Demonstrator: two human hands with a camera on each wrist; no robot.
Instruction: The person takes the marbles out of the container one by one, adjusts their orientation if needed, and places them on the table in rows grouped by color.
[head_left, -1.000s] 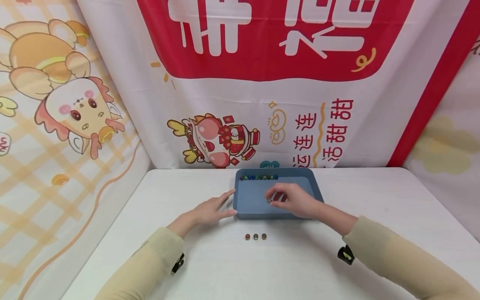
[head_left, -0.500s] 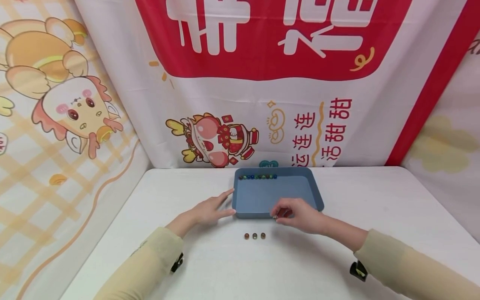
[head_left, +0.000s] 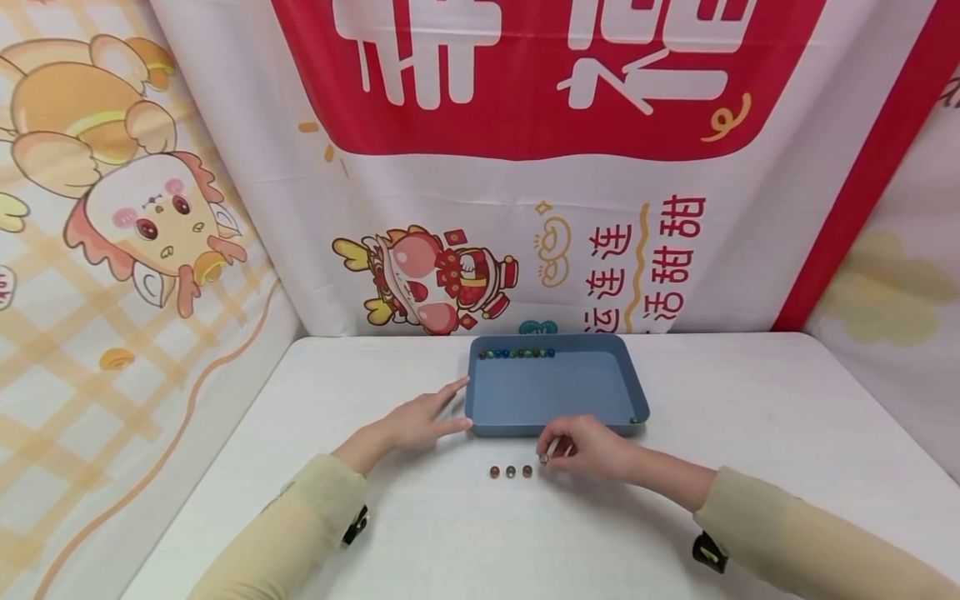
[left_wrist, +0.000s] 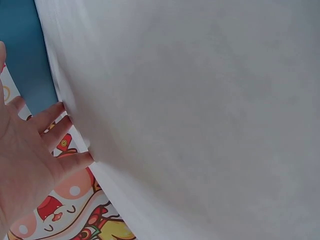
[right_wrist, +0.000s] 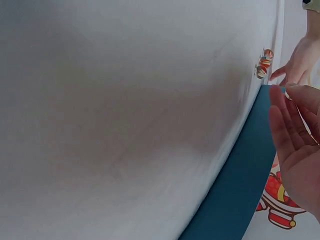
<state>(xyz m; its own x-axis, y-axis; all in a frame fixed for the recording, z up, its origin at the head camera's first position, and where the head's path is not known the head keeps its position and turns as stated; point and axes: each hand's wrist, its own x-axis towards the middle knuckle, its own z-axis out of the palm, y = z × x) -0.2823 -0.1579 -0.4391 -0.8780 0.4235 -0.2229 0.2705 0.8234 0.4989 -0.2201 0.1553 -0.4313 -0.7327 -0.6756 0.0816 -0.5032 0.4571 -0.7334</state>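
My right hand [head_left: 587,450] pinches a small glass marble [head_left: 543,459] between thumb and fingertips, low over the white table just in front of the blue tray [head_left: 555,431]. To the left of it, three marbles [head_left: 511,472] stand in a short row on the table. My left hand [head_left: 417,422] has its fingers spread, with fingertips against the tray's left side. Along the tray's back wall lies a line of several coloured marbles [head_left: 521,354]. One greenish marble [head_left: 633,420] sits in the tray's front right corner. In the right wrist view the pinched marble is mostly hidden by fingers.
The white table [head_left: 450,533] spreads around the tray on both sides and in front. A printed cloth [head_left: 487,192] hangs right behind the tray, and another patterned cloth [head_left: 135,250] borders the table's left side.
My right hand has come from over the tray toward the front with the marble, down beside the three-marble row. The corner marble is now uncovered. My left hand has stayed at the tray.
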